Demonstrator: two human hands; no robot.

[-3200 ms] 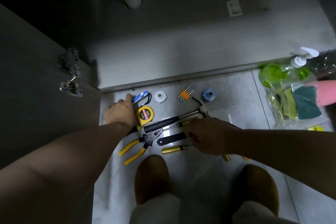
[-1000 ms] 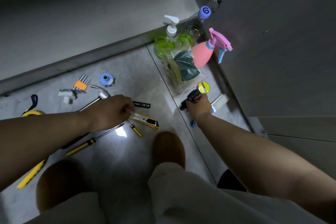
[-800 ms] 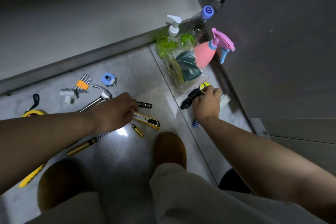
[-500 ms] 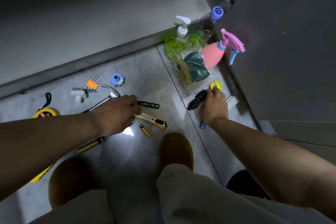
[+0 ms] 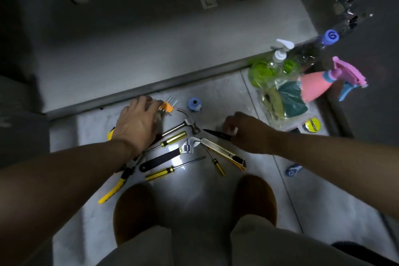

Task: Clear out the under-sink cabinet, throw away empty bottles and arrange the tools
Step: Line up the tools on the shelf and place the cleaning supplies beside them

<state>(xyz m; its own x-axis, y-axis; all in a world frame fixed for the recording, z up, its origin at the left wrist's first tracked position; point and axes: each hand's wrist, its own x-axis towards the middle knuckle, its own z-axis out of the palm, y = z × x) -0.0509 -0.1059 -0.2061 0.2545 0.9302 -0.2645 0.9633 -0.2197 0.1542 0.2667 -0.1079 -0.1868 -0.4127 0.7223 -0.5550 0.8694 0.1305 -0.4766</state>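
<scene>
Tools lie in a loose fan on the floor tile [image 5: 194, 196], just in front of the cabinet sill [image 5: 164, 86].
- Hammer [image 5: 190, 124] at the middle, head toward the sill.
- Below it: yellow-handled screwdriver [image 5: 172, 138], adjustable wrench [image 5: 168, 155], second screwdriver [image 5: 170, 170], small screwdriver [image 5: 216, 162], utility knife [image 5: 224, 154].
- Yellow pliers [image 5: 118, 183] at the fan's left end, partly under my view of the forearm.

Left hand [image 5: 138, 123]: fingers straight and spread, palm down, holding nothing, fingertips at the orange hex key set [image 5: 167, 106] close to the sill. Contact I cannot confirm.

Right hand [image 5: 248, 131]: fingers curled, pinching a small white piece [image 5: 234, 130]. A slim black tool [image 5: 216, 134] runs from the hammer head up to this hand; whether they touch I cannot tell.

Blue tape roll [image 5: 194, 104] sits just right of the hex keys. Toward the floor's right edge: plastic bag of sponges [image 5: 282, 101], pump bottle [image 5: 279, 56], blue-capped clear bottle [image 5: 331, 36], pink spray bottle [image 5: 317, 86], yellow round tin [image 5: 312, 125].

Two brown shoes [image 5: 133, 211] at the near edge.
</scene>
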